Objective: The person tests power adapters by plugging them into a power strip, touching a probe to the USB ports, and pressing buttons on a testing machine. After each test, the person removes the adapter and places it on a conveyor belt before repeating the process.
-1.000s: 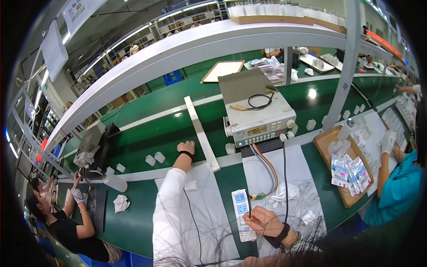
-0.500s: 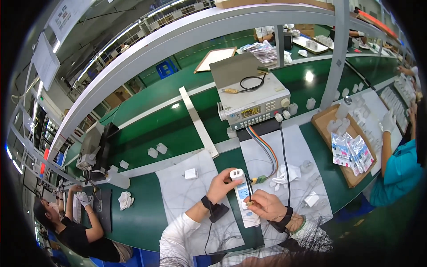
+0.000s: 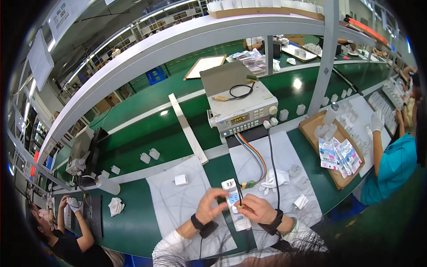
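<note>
A white power strip (image 3: 240,222) with blue sockets lies in front of me, a white piece with two USB ports (image 3: 228,184) at its far end. My left hand (image 3: 211,206) hovers just left of the strip, fingers apart and holding nothing. Over the strip, my right hand (image 3: 260,209) pinches a small brass-coloured connector on a black cable (image 3: 240,192). A white block beneath those fingers is partly hidden. A green connector (image 3: 249,184) with coloured wires sits beyond the right hand. To the left, a white charger (image 3: 181,180) rests on white sheeting.
A grey bench test instrument (image 3: 242,113) stands behind the strip. At right is a cardboard tray (image 3: 340,179) with bags and clear parts. White gloves (image 3: 270,180) and another white charger (image 3: 300,202) lie nearby. People work at both sides; a metal frame crosses above.
My left hand has let go of the USB piece at the strip's far end and drawn back nearer and to the left, its fingers spreading. My right hand still pinches the connector. The view has shifted.
</note>
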The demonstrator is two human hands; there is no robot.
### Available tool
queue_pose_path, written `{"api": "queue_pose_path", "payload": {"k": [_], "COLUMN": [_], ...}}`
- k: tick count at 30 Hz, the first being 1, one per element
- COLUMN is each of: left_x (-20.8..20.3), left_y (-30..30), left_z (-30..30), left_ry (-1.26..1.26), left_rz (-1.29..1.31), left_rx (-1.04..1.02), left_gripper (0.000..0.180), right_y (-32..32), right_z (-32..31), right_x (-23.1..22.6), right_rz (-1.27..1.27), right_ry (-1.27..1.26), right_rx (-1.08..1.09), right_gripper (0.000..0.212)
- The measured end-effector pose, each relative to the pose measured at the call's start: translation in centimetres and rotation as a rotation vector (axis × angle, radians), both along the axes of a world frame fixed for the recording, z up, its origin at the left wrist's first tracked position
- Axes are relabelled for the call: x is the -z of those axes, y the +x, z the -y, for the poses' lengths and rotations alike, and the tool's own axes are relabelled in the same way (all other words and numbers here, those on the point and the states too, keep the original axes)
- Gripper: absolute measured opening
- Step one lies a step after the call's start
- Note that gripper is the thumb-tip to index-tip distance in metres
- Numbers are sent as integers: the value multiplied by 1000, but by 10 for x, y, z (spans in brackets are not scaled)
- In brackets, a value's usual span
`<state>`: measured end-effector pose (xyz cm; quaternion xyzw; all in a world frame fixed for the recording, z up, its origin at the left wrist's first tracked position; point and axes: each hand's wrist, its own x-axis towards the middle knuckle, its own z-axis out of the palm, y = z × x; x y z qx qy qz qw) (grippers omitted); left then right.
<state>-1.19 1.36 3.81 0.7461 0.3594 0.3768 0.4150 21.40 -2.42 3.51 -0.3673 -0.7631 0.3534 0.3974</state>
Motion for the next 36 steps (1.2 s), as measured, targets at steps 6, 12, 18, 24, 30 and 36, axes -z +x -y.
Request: {"api": "queue_pose_path", "payload": {"k": [6, 12, 18, 24, 30, 36], "left_x": [28, 21, 37, 32, 32, 38], "left_y": [12, 16, 13, 14, 14, 12], "left_z": [19, 18, 16, 15, 18, 20], "left_ry": [61, 98, 118, 15, 32, -38], "left_rz": [-176, -213, -186, -106, -87, -50], "left_rx": [125, 100, 94, 131, 155, 127], "left_gripper": [48, 44, 45, 49, 48, 49], "right_y": [-4, -7, -3, -3, -1, -7], "right_z": [-3, -25, -1, 4, 10, 8], "right_x": [-23, -35, -14, -17, -15, -6], "right_rz": [-61, -238, -138, -10, 50, 121], "right_ry": [245, -56, -128, 17, -1, 154], "right_rx": [48, 141, 105, 154, 134, 140], "right_gripper": [19, 16, 18, 18, 21, 23]}}
